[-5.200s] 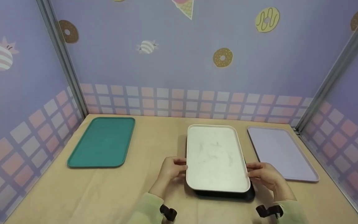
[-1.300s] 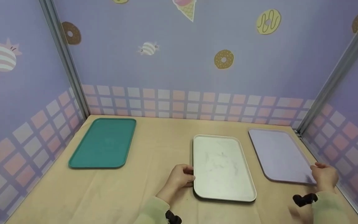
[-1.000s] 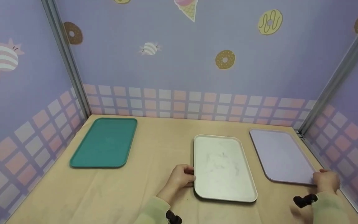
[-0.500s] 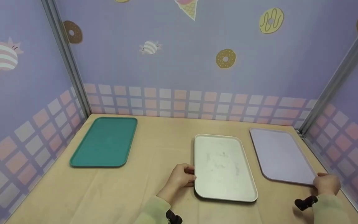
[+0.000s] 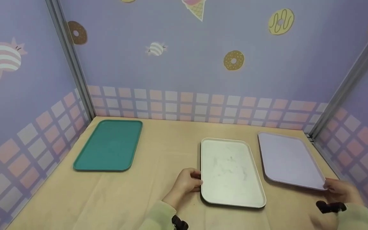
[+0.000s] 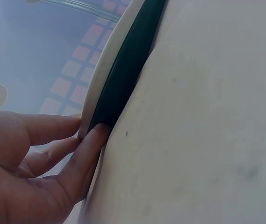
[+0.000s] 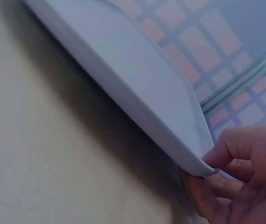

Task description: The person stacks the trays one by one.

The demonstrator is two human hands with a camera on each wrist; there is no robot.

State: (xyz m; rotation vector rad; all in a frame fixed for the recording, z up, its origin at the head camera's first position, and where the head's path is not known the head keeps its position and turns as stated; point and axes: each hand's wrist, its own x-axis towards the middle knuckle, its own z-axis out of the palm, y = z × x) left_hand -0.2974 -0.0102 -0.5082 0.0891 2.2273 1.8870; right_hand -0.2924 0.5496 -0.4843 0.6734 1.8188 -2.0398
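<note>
A white tray (image 5: 232,172) with faint grey marks lies stacked on a dark green tray (image 6: 128,65), of which only the edge shows. My left hand (image 5: 185,182) grips the left edge of this pair; in the left wrist view its fingertips (image 6: 74,125) span the white rim and the dark edge below. At the right, a lilac tray (image 5: 291,159) is held by its near right corner, pinched between thumb and fingers of my right hand (image 5: 340,189). Its near side is raised over the cloth in the right wrist view, with a shadow under it.
A teal tray (image 5: 110,145) lies flat at the back left. Beige cloth (image 5: 158,140) covers the table. Patterned lilac walls (image 5: 184,64) with metal corner posts (image 5: 72,60) enclose the left, back and right sides.
The white tray has come down onto the dark green one. My right hand has left it, moved right and taken the lilac tray's corner, lifting its near side. The left hand stays at the stack.
</note>
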